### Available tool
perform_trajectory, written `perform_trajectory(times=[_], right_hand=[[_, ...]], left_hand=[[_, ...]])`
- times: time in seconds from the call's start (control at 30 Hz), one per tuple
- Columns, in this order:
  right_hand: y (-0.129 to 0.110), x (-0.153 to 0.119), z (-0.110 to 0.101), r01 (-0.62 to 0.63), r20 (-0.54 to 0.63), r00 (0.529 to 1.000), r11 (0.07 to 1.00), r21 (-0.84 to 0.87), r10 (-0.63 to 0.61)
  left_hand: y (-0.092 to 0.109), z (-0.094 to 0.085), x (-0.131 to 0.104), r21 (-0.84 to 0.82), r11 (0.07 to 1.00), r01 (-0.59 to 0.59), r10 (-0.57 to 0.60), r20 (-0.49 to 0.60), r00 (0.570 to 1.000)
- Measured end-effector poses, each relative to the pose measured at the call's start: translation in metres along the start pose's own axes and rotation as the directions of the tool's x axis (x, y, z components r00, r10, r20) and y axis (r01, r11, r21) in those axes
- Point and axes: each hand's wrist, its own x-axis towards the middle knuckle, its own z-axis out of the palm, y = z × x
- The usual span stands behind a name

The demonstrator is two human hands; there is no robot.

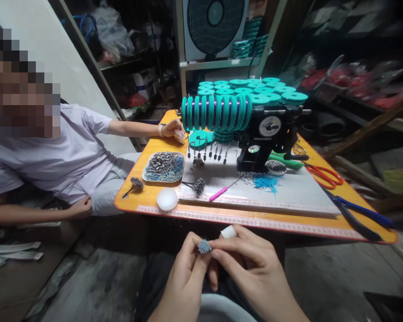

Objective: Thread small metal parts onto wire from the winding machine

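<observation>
A pair of bare hands works just off the near edge of an orange table (188,213), where the left hand (187,270) pinches a small bundle of grey-blue tips (204,246) between thumb and forefinger. The right hand (255,264), a white wrap (229,231) on one finger, brings its thumb and forefinger together against the bundle's side. Near the table's left edge sit a tray of metal pieces and blue strands (163,167), a dark-headed bundle (136,184) and a round white dish (167,199). A black hand-cranked machine (269,128) carries a row of green spools (216,112) above a white board (289,190); blue-handled pliers (364,213) lie at the table's near right corner. At left, a seated person in a pale T-shirt (63,147) rests one hand (173,128) by the far left corner
</observation>
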Motion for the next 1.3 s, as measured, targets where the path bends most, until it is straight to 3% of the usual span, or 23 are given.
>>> perform_trajectory(times=[0.17, 0.27, 0.37, 0.57, 0.87, 1.3], right_hand=[[0.004, -0.004, 0.007, -0.056, -0.023, 0.998, 0.998, -0.01, 0.056], [0.007, -0.007, 0.009, -0.074, -0.028, 0.997, 0.996, -0.04, 0.073], [0.01, -0.009, 0.007, -0.018, -0.023, 1.0, 0.994, -0.106, 0.015], [0.014, -0.011, 0.002, 0.045, -0.023, 0.998, 0.981, -0.191, -0.051], [0.01, -0.01, 0.005, 0.075, 0.051, 0.997, 0.974, -0.214, -0.066], [0.011, -0.011, 0.005, 0.049, 0.041, 0.998, 0.98, -0.194, -0.042]], left_hand=[[-0.004, 0.003, -0.001, 0.153, 0.988, 0.01, 0.002, -0.073, 0.997], [-0.007, 0.007, 0.001, 0.047, 0.999, 0.001, 0.004, -0.099, 0.995], [-0.011, 0.008, 0.003, -0.091, 0.996, -0.024, 0.017, -0.074, 0.997], [-0.013, 0.0, 0.003, -0.137, 0.983, -0.121, 0.106, -0.111, 0.988], [-0.003, -0.001, 0.006, -0.337, 0.941, -0.016, 0.024, 0.018, 1.0], [-0.01, 0.0, 0.002, -0.089, 0.989, -0.117, 0.105, -0.123, 0.987]])
